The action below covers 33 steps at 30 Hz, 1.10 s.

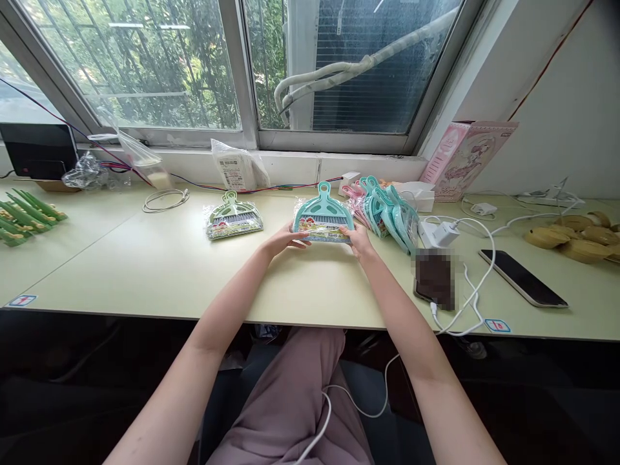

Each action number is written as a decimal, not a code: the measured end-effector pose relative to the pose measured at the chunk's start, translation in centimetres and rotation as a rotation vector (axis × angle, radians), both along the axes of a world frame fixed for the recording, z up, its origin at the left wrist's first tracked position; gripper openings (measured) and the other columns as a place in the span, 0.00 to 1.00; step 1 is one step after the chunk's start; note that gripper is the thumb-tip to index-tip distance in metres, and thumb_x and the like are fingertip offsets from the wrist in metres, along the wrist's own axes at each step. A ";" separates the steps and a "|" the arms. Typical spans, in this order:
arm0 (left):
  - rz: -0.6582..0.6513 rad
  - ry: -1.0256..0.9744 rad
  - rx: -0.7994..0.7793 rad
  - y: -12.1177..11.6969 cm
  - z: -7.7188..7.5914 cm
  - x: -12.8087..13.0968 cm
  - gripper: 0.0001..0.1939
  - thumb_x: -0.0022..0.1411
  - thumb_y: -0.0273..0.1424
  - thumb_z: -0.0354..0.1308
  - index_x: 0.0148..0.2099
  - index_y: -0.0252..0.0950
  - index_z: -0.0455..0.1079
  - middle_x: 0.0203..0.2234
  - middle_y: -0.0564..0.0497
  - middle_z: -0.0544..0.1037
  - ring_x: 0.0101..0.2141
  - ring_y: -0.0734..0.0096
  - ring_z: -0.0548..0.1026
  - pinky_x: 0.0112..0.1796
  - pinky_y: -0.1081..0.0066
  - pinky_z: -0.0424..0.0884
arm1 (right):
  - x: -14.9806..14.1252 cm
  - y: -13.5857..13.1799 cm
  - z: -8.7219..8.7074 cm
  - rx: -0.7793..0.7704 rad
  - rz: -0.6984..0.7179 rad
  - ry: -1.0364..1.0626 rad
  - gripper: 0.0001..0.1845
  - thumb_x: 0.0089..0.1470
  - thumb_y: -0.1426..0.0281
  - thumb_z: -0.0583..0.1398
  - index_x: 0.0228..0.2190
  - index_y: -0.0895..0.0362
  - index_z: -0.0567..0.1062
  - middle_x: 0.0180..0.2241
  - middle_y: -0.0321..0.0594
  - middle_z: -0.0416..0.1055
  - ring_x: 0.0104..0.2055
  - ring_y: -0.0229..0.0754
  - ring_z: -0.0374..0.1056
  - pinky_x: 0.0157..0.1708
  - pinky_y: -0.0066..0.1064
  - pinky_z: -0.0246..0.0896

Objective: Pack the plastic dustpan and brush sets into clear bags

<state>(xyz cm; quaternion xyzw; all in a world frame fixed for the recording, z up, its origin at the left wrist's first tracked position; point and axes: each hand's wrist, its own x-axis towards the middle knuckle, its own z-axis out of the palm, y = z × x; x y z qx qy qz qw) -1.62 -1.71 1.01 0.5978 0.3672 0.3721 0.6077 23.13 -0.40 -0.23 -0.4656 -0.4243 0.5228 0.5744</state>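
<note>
Between my hands is a teal mini dustpan and brush set point(323, 210) in clear plastic wrapping, its handle pointing away from me. My left hand point(285, 240) grips its lower left corner, and my right hand point(357, 239) grips the lower right corner. To the left lies a green wrapped dustpan and brush set point(234, 216), apart from both hands. Just right of the held set, several teal dustpan sets point(390, 210) are piled together, with pink ones point(357, 199) partly hidden behind them.
A phone point(523, 278), a blurred dark device point(434, 279) and white charging cables point(477, 284) lie at the right. Yellow-brown objects point(581, 237) sit farther right, green bundles point(26, 216) far left. A pink box point(465, 161) and plastic bag point(237, 166) stand by the window.
</note>
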 end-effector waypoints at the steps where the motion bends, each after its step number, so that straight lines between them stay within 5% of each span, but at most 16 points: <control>1: 0.032 0.000 -0.002 0.1 -0.2 0.2 0.33 0.51 0.39 0.71 0.57 0.36 0.67 0.52 0.39 0.77 0.36 0.66 0.81 0.37 0.70 0.79 | -0.1 -0.1 0.0 0.003 0.003 -0.002 0.21 0.35 0.67 0.73 0.32 0.56 0.73 0.30 0.40 0.76 0.40 0.49 0.75 0.44 0.43 0.73; 13: 0.214 0.034 -0.006 1.0 -1.3 0.8 0.26 0.60 0.49 0.62 0.49 0.32 0.70 0.34 0.44 0.81 0.26 0.68 0.80 0.29 0.72 0.78 | -0.4 -0.5 0.1 -0.009 0.079 0.001 0.22 0.36 0.66 0.73 0.34 0.55 0.74 0.34 0.41 0.78 0.45 0.50 0.74 0.47 0.44 0.71; 16: 0.248 0.092 0.072 1.0 -1.2 1.2 0.29 0.61 0.49 0.60 0.55 0.34 0.65 0.39 0.43 0.80 0.30 0.67 0.80 0.30 0.70 0.77 | -0.4 -0.4 -0.1 -0.002 0.066 0.012 0.23 0.35 0.64 0.74 0.33 0.55 0.73 0.33 0.40 0.77 0.44 0.50 0.74 0.46 0.44 0.71; 21: 0.509 0.194 0.414 1.6 -1.0 0.7 0.41 0.55 0.42 0.67 0.65 0.40 0.53 0.56 0.41 0.71 0.48 0.64 0.76 0.42 0.70 0.74 | -0.1 0.0 -0.6 -0.044 -0.007 0.026 0.23 0.36 0.63 0.72 0.35 0.54 0.72 0.31 0.37 0.76 0.38 0.47 0.74 0.38 0.40 0.73; 27: 0.548 0.444 0.577 1.4 -0.2 -0.4 0.15 0.56 0.41 0.66 0.39 0.37 0.71 0.44 0.47 0.76 0.43 0.65 0.75 0.40 0.70 0.70 | 0.2 0.1 -0.7 -0.025 -0.058 0.033 0.21 0.39 0.64 0.70 0.37 0.53 0.72 0.35 0.38 0.77 0.39 0.46 0.74 0.37 0.39 0.74; 33: 0.662 0.699 0.667 0.2 0.2 0.6 0.11 0.63 0.38 0.61 0.32 0.38 0.70 0.35 0.49 0.77 0.36 0.65 0.74 0.40 0.67 0.67 | 0.1 0.2 -1.0 -0.020 -0.142 0.036 0.22 0.38 0.65 0.69 0.38 0.54 0.74 0.37 0.38 0.77 0.43 0.45 0.73 0.44 0.38 0.72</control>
